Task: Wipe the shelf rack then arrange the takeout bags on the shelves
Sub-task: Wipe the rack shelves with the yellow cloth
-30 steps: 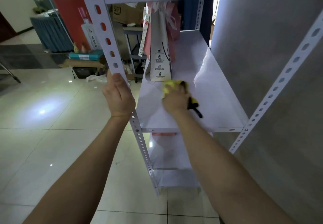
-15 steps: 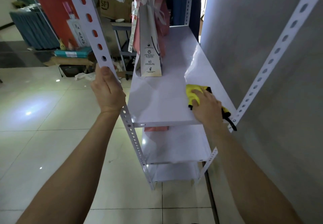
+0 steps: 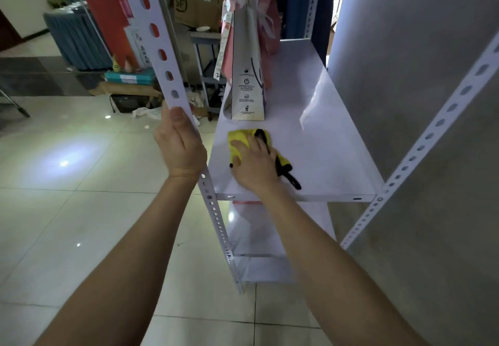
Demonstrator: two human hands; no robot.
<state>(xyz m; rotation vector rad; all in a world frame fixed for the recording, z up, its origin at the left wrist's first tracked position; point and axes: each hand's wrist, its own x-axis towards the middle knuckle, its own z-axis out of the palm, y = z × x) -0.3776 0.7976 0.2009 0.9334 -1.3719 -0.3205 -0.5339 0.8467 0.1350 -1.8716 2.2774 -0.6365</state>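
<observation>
The middle shelf (image 3: 329, 156) lies bare across its right half, from the front lip back along the grey wall (image 3: 418, 48). The front right upright (image 3: 432, 132) slants past its corner. The left hand (image 3: 179, 143) is curled round the front left upright (image 3: 159, 35), thumb on its face, just beside the shelf's left edge. The right hand (image 3: 253, 166) lies flat with fingers spread, pressing the yellow cloth (image 3: 237, 140) onto the shelf near its left front. A black strap trails from the cloth toward the lip.

Half a second ago that hand and cloth were at the shelf's right front corner, by the right upright. They have swept across to the left, while the left hand keeps its grip on the post.

A white takeout bag (image 3: 247, 75) stands upright just behind the cloth, apart from it. A pink bag (image 3: 270, 30) stands behind it. Their tops are hidden by the upper shelf, so I cannot tell what they hold. A lower shelf (image 3: 259, 232) shows beneath.
</observation>
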